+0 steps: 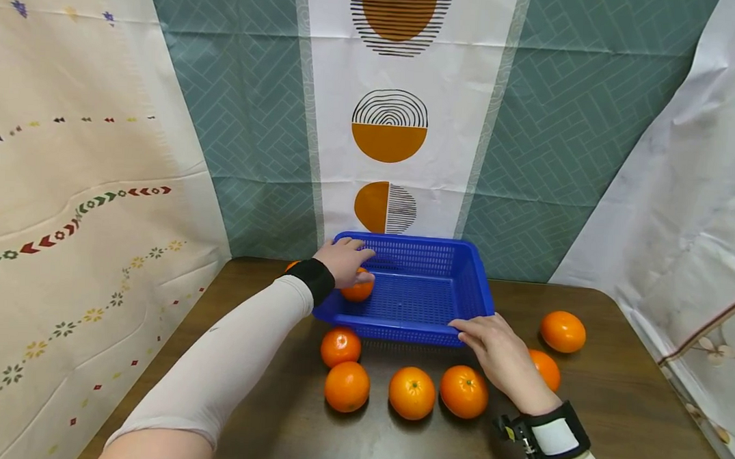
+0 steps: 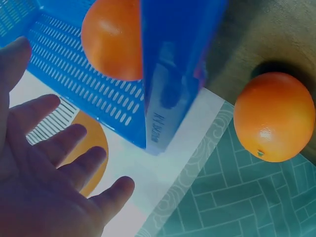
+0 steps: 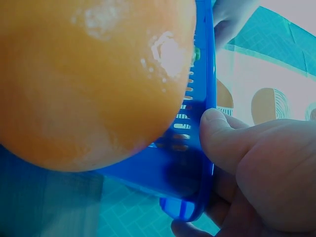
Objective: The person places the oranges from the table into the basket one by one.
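A blue plastic basket (image 1: 409, 327) with slotted walls stands at the back of the table. My left hand (image 1: 343, 261) hovers over its left end, fingers spread and holding nothing in the left wrist view. Just under that hand, one orange (image 1: 356, 291) lies inside the basket. Outside the basket's left side, another orange (image 2: 274, 117) shows in the left wrist view, mostly hidden by the wrist in the head view. My right hand (image 1: 499, 352) grips the basket's rim at the front right corner, thumb (image 3: 217, 133) on the outside. A large orange (image 3: 89, 84) fills much of the right wrist view.
In front of the basket lie several oranges, among them one orange (image 1: 412, 393) at the middle and one (image 1: 464, 391) near my right hand. Two more, an orange (image 1: 563, 332) and a partly covered orange (image 1: 546, 369), lie right of it. Patterned cloth (image 1: 255, 115) hangs behind the table.
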`<state>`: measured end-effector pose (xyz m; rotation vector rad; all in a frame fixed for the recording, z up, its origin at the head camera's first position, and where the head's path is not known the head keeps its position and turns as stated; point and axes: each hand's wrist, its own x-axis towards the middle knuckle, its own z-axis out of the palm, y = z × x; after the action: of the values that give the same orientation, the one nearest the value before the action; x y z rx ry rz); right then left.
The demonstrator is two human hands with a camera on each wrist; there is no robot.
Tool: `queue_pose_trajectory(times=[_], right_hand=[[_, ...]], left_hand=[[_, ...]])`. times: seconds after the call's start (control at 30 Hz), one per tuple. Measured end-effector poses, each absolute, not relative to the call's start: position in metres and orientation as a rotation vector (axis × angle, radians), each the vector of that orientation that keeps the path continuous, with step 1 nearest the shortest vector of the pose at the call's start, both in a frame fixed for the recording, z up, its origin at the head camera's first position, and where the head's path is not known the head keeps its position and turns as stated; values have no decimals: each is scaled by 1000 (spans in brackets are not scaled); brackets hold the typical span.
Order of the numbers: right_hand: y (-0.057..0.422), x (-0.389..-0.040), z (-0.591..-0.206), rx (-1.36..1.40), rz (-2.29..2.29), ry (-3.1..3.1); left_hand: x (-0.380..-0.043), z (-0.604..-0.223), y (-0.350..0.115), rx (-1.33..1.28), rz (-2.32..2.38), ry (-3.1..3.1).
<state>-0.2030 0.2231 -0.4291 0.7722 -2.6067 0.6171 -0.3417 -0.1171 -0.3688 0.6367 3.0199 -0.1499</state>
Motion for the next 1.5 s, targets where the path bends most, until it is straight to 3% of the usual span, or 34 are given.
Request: queue_pose_trajectory(times=[0.57,1.5], right_hand=[[223,-203,-427,763,619,-2645],[221,-201,-427,746,625,-2633]], left_hand=[[-309,-364,-148,665,15,3218],[-285,-388,-198,437,370,3410]])
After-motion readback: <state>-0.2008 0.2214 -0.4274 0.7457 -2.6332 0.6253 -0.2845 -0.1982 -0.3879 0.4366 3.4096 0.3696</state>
